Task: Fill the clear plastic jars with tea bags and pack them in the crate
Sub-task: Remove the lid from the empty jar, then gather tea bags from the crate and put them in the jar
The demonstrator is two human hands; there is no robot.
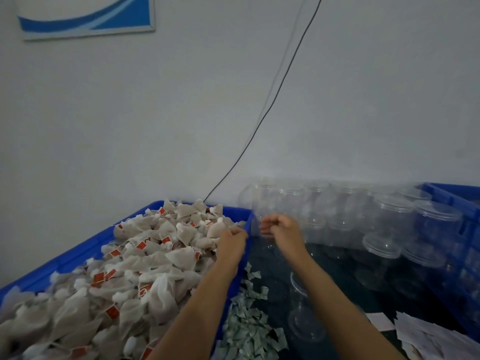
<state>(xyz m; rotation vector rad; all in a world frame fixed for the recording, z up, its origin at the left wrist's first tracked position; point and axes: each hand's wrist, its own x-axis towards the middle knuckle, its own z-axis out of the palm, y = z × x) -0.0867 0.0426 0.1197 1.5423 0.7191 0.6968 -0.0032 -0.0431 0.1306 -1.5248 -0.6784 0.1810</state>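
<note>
My left hand (pixel 232 240) is at the far right edge of the blue bin (pixel 85 252), fingers curled in over the heap of tea bags (pixel 145 266); whether they have pinched a bag I cannot tell, the view is soft there. My right hand (pixel 281 228) is curled round the side of a clear plastic jar (pixel 262 203) that stands upright just beyond the bin's corner, at the near-left end of the cluster of empty jars (pixel 384 219) against the wall.

Handling, as I judge it: the jar is light and thin-walled, smooth, likely to flex and slip if squeezed hard (empty, it would tip easily). Best held round the body below the neck, as now, mouth turned toward the bin.

Tea bags are soft, nearly weightless mesh pouches with strings and red tags (pixel 141 246); the strings probably tangle, so a loose handful should lift better than single picks.

A second blue crate (pixel 452 196) sits at the far right. Small paper scraps (pixel 249 328) litter the dark tabletop (pixel 345 279) by the bin. One jar lies near my right forearm (pixel 302 307).
</note>
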